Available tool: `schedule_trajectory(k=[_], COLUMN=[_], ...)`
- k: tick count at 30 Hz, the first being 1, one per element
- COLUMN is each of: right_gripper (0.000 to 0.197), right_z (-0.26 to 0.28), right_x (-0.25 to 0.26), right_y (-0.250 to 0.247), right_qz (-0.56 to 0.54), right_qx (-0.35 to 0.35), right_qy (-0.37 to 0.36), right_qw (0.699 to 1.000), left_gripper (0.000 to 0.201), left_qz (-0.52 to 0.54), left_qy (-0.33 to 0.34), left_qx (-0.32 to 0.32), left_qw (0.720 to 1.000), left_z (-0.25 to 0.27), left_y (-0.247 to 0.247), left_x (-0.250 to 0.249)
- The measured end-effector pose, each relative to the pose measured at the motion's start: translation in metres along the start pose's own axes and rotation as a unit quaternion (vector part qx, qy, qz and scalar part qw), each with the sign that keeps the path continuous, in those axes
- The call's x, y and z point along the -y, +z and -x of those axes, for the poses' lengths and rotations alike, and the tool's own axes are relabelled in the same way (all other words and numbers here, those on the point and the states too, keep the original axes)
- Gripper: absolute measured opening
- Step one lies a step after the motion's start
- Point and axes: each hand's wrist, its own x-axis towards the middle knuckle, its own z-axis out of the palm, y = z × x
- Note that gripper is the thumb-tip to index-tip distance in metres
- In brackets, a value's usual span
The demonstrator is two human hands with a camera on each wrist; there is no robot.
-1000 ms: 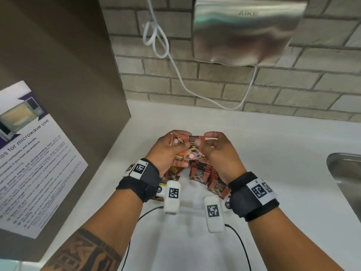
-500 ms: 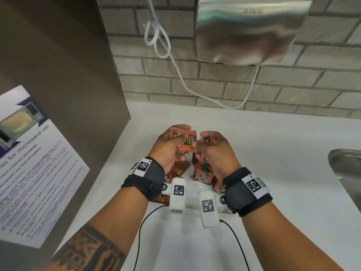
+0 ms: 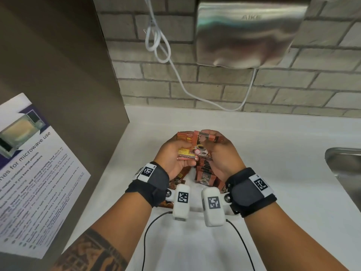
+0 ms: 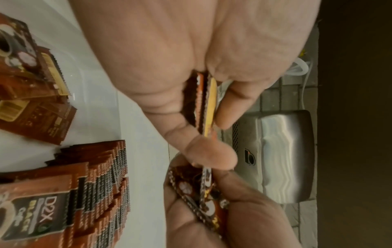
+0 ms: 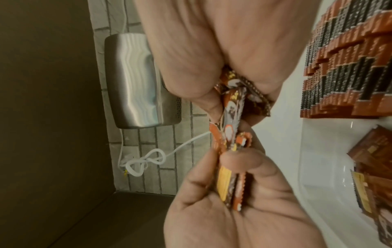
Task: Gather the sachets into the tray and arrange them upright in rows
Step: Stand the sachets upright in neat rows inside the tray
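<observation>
Both hands raised above the white table (image 3: 273,153), sharing a small bundle of brown-and-orange foil coffee sachets (image 3: 192,148). Left hand (image 3: 173,153): thumb and curled fingers clamped on a few sachets held edge-on, serrated ends and a yellow panel visible between thumb and fingers (image 4: 220,115) in the left wrist view. Right hand (image 3: 220,153): fingers curled round further crumpled sachets (image 5: 233,100), touching those in the left hand. Below the hands, a shallow white plastic tray (image 5: 318,159) on the table; inside it, a packed row of upright sachets (image 4: 101,184) with staggered serrated tops, and beside that row a few loose sachets lying flat (image 4: 38,100). Background: brushed-steel hand dryer (image 3: 248,34) with looped white cable (image 3: 156,42) on the grey brick wall, steel sink (image 3: 345,169) at the right edge, printed microwave notice (image 3: 33,173) on the left panel.

Step in hand, as judged: squaring the held sachets into one aligned stack before insertion. Task partly done; flat sachets still to be stood up.

Next move, as judged: faces turned one way, edges levelled, then the stack lowered upright against the existing row without tipping it.
</observation>
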Motion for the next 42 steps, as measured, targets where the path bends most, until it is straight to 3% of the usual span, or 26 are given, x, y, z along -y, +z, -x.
schedule_trajectory(k=[3, 7, 11, 15, 19, 22, 26, 30, 33, 37, 39, 42], right_gripper=[0.023, 0.032, 0.029, 0.031, 0.042, 0.027, 0.019, 0.008, 0.009, 0.026, 0.032, 0.026], right_z=[0.000, 0.001, -0.001, 0.002, 0.000, 0.000, 0.005, 0.004, 0.005, 0.014, 0.012, 0.007], right_x=[0.002, 0.009, 0.004, -0.004, 0.001, 0.008, 0.012, 0.015, 0.015, 0.003, -0.005, -0.007], right_y=[-0.004, -0.007, 0.002, 0.011, 0.006, -0.001, -0.001, -0.002, -0.005, -0.007, -0.011, -0.012], right_qz=[0.016, 0.029, 0.108, 0.178, 0.069, 0.080, 0.177, 0.159, 0.219, 0.383, 0.376, 0.269], right_qx=[-0.021, -0.027, -0.051, -0.020, -0.021, -0.021, 0.061, 0.022, 0.003, 0.047, 0.033, -0.021], right_qy=[-0.015, -0.042, -0.107, -0.136, -0.088, -0.082, -0.067, -0.118, -0.249, -0.317, -0.273, -0.172], right_qw=[1.000, 0.998, 0.987, 0.974, 0.993, 0.993, 0.980, 0.980, 0.943, 0.867, 0.885, 0.948], left_gripper=[0.026, 0.026, 0.022, 0.024, 0.027, 0.028, 0.036, 0.034, 0.048, 0.022, 0.013, 0.013], left_qz=[0.026, -0.027, -0.086, -0.152, -0.157, -0.146, -0.164, -0.071, 0.025, -0.009, -0.045, -0.069], left_qy=[0.011, 0.039, 0.045, 0.069, 0.080, 0.083, 0.083, 0.004, -0.045, 0.005, 0.029, 0.043], left_qx=[-0.013, -0.028, -0.008, 0.020, 0.017, 0.015, 0.034, 0.044, 0.041, 0.011, -0.005, -0.010], left_qw=[1.000, 0.998, 0.995, 0.986, 0.984, 0.986, 0.982, 0.996, 0.998, 1.000, 0.999, 0.997], left_z=[-0.002, -0.003, -0.002, -0.003, -0.002, -0.002, -0.002, 0.002, 0.001, -0.004, -0.005, -0.004], left_y=[-0.003, -0.009, -0.005, -0.001, -0.010, -0.016, -0.017, -0.016, -0.022, -0.024, -0.024, -0.024], left_x=[-0.006, -0.012, -0.011, -0.003, -0.006, -0.010, -0.009, -0.012, -0.017, -0.018, -0.018, -0.017])
